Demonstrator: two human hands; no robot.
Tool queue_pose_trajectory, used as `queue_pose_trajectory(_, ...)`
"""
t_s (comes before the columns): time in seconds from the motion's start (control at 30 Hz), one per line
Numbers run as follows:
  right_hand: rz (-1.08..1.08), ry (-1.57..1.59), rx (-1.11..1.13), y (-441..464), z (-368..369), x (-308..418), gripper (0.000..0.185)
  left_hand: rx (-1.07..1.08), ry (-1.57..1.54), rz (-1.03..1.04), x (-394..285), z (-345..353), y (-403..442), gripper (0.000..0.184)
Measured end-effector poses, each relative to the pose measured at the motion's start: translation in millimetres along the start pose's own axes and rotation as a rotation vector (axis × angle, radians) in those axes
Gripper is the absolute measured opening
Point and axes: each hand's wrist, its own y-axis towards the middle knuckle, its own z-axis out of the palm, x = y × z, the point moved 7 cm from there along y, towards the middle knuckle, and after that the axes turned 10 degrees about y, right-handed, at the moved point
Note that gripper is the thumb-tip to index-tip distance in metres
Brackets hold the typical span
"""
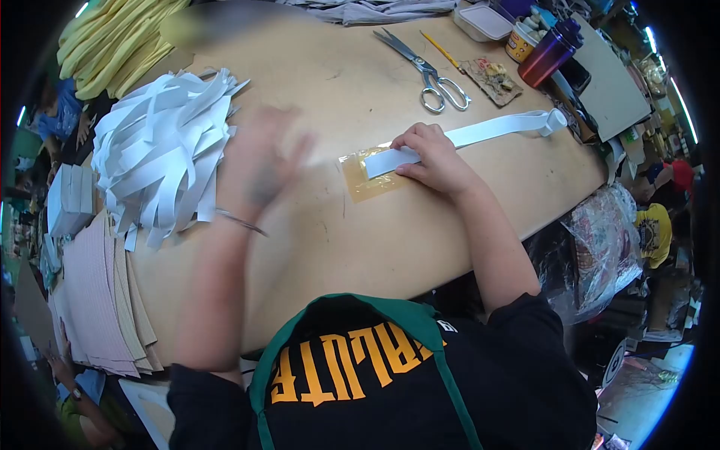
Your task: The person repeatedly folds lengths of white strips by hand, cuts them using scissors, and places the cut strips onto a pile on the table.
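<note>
My right hand (pixel 435 159) grips a flat white elastic band (pixel 495 129), thumb on its near edge and fingers over the far edge. The cut end of the band lies over a patch of brownish clear tape (pixel 366 190) stuck to the tabletop. Toward the right the band runs to a small curled end (pixel 553 121). My left hand (pixel 266 157) is smeared by motion above the table, between the tape and a large heap of cut white strips (pixel 165 150). Whether its fingers hold anything cannot be made out.
Large scissors (pixel 429 75) and a yellow pencil (pixel 441 49) lie beyond my right hand, near a stained cardboard piece (pixel 491 81). A purple-red bottle (pixel 551 54) stands far right. Yellow fabric (pixel 112 45) and stacked pinkish sheets (pixel 94 292) line the left side. Other people sit beyond the table.
</note>
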Motion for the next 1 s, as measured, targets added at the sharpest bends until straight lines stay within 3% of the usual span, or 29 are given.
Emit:
queue_pose_trajectory(0.07,-0.033,-0.016,0.013,2.6,0.4,1.0,0.033,0.124,-0.200,0.013,-42.7,50.0,-9.9,0.035)
queue_pose_trajectory(0.2,0.004,0.002,0.013,0.1,4.6,-9.8,0.034,0.370,-0.218,-0.037,-76.7,109.8,0.3,0.033)
queue_pose_trajectory(0.3,0.015,0.055,-0.008,-2.8,5.1,-11.4,0.037,0.507,-0.334,-0.228,-73.3,125.4,4.5,0.030)
queue_pose_trajectory(0.47,0.023,0.091,0.003,-8.1,5.3,-9.8,0.047,0.485,-0.275,-0.170,-73.6,120.2,1.7,0.025)
queue_pose_trajectory(0.6,-0.166,0.101,-0.330,-24.7,-40.1,-19.8,0.063,0.444,-0.337,-0.155,-58.6,88.3,-18.5,0.023)
queue_pose_trajectory(0.73,0.181,-0.098,-0.894,-78.6,-118.1,-85.4,0.068,0.488,-0.392,-0.196,-24.9,38.0,-60.1,0.019)
queue_pose_trajectory(0.83,0.538,-0.084,-0.941,-98.7,-141.2,-108.8,0.073,0.606,-0.437,-0.399,3.3,11.7,-103.1,0.016)
queue_pose_trajectory(1.0,0.508,-0.146,-0.893,-62.2,-138.8,-135.5,0.077,0.621,-0.466,-0.588,39.7,-25.1,-161.3,0.013)
